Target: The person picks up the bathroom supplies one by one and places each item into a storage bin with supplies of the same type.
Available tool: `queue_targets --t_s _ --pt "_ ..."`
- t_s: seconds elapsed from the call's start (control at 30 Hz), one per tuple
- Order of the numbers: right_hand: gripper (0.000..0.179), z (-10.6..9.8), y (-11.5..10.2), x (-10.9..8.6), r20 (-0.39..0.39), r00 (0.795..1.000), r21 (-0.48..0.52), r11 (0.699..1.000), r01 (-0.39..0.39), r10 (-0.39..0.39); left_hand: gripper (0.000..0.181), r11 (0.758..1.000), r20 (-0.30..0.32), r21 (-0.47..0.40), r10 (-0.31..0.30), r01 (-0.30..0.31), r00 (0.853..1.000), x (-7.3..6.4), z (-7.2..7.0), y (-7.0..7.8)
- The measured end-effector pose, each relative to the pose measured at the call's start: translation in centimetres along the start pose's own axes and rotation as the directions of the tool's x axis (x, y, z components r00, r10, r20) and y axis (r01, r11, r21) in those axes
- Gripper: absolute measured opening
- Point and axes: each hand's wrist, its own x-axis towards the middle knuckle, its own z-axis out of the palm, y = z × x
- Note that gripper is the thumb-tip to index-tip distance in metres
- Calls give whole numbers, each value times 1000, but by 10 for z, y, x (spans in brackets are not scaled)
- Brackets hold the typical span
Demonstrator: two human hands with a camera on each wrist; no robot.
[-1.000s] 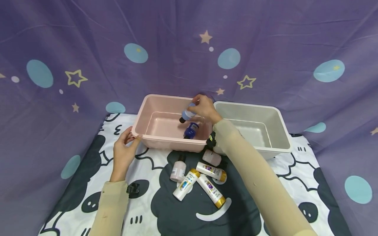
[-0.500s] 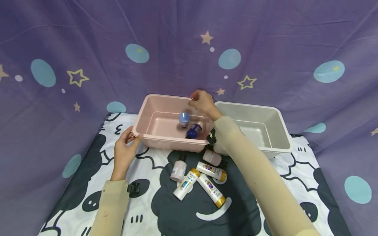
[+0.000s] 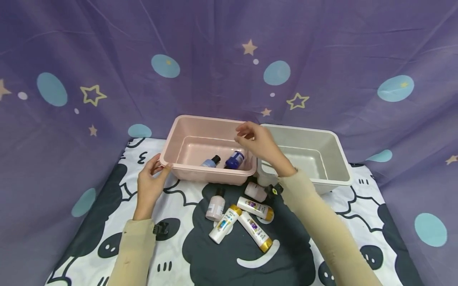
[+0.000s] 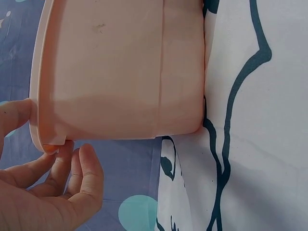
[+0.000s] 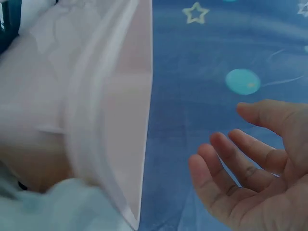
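My left hand [image 3: 152, 186] pinches the rim of the pink plastic bin [image 3: 207, 171] at its front left corner. In the left wrist view, its thumb [image 4: 17, 114] presses the rim while the fingers sit beneath the lip. Over the bin's right side, my right hand [image 3: 262, 145] is raised with loosely bent fingers, holding nothing; the right wrist view shows its palm bare. Inside the pink bin lie a dark blue bottle [image 3: 235, 159] and a light blue bottle with a black cap [image 3: 211, 161], partly hidden by the front wall.
A grey-white bin [image 3: 304, 159] stands right beside the pink one. In front lie several white tubes with gold caps [image 3: 226, 224] and two pale pink bottles [image 3: 216, 206], on a sheep-patterned cloth [image 3: 171, 254]. A purple curtain [image 3: 214, 47] hangs behind.
My right hand let go of the light blue bottle, which dropped and now lies by the bin's front wall. That hand has drawn back rightward. My left hand has stayed on the rim.
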Motion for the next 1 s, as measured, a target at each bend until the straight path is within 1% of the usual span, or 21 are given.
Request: queue_targets --t_s 0.1,0.17,0.33,0.47,0.63,0.73,0.87,0.97,1.0 --pt "24 -2 0 -28 -21 999 9 999 45 -45 60 1000 -2 1 -6 6 1000 0 -1 -1" --pt "24 -2 1 -45 -36 997 15 998 62 -62 61 1000 -6 3 -9 9 1000 0 -1 -2" --pt "25 -2 8 -86 -65 997 27 999 38 -37 60 1000 -9 0 -5 5 1000 -1 -1 -4" --pt "26 0 17 -116 -90 996 62 998 23 -18 59 1000 -8 -14 -2 2 1000 -2 -1 -4" --pt "26 2 31 -148 -137 990 87 996 -8 19 60 1000 -7 -24 -8 8 1000 -2 0 -4" --pt "24 1 27 -163 -160 986 66 998 -25 35 61 1000 -4 -22 -12 12 1000 -2 1 -4" --pt "23 5 46 -180 -194 980 48 998 -42 51 62 1000 2 -22 -13 13 1000 -1 1 -3" --pt "24 14 76 -191 -207 975 59 995 -75 86 62 1000 2 -22 -11 11 1000 -1 2 -2" --pt "24 16 81 -193 -208 973 60 994 -90 101 63 1000 1 -21 -14 14 1000 -1 2 -2"
